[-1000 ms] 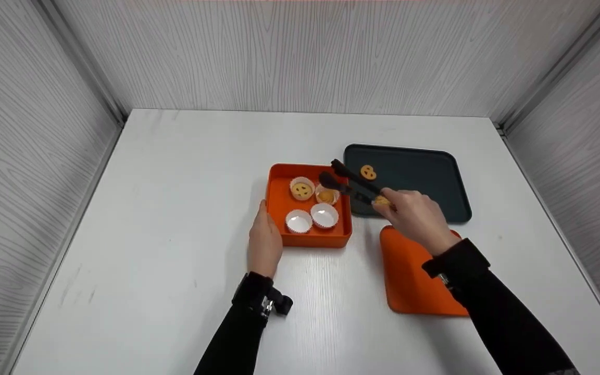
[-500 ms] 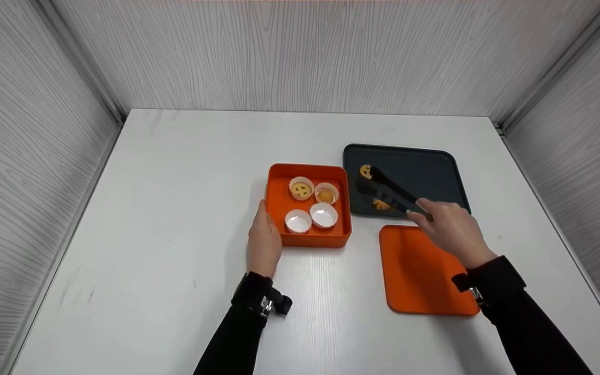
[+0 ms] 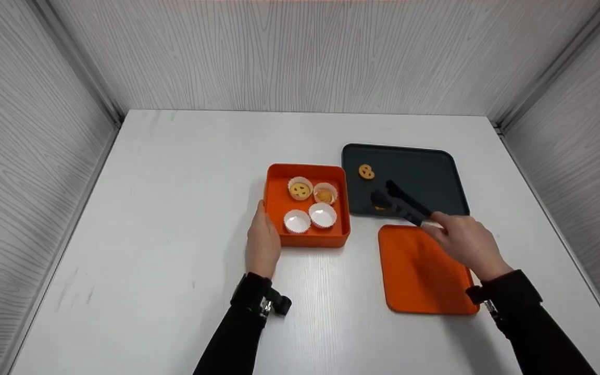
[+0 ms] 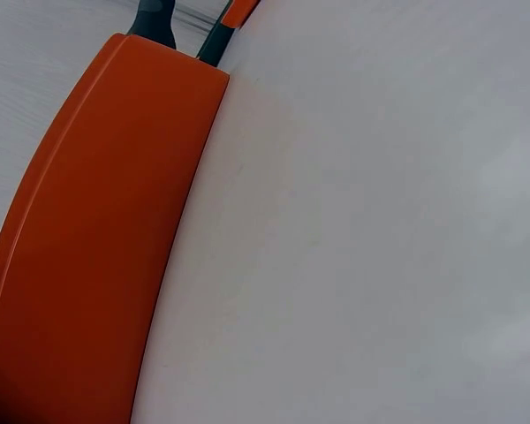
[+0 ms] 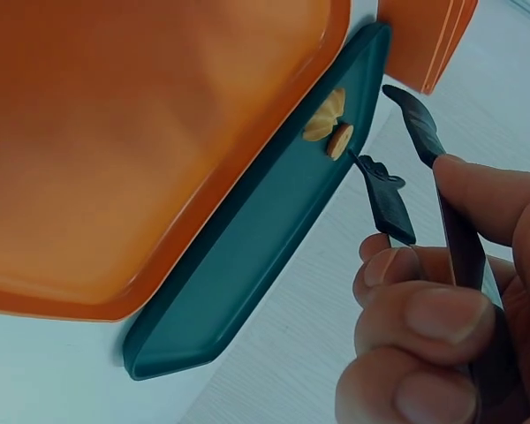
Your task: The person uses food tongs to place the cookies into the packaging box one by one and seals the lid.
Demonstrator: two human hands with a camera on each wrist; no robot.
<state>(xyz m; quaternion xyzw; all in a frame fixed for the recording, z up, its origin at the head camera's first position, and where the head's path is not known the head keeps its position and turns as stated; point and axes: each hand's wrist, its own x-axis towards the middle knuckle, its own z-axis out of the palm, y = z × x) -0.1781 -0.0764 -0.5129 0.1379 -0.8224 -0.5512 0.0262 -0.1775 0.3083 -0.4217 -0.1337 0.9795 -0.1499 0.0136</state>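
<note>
My right hand [image 3: 466, 239] holds a pair of black-tipped tongs [image 3: 409, 203] over the front of the dark tray [image 3: 425, 166]. The tongs' two arms stand apart, nothing between them. A pretzel-shaped cookie [image 3: 366, 172] lies at the tray's left; a ridged, shell-like cookie [image 5: 325, 117] is mostly hidden behind a tong tip in the head view. My left hand [image 3: 263, 239] rests along the left wall of an orange box [image 3: 313, 240]. Inside are white paper cups: two hold cookies, a round one [image 3: 300, 190] and a golden one [image 3: 324, 196]; two are bare.
An orange flat tray or lid [image 3: 425, 276] lies in front of the dark tray, below my right forearm. The white table [image 3: 149, 234] is bounded by a grey wood-grain wall [image 3: 300, 57] at the back and panels at both sides.
The right hand and tongs have moved right, away from the box and over the dark tray, then slightly lower toward the shell-like cookie. My left hand and the box have stayed put.
</note>
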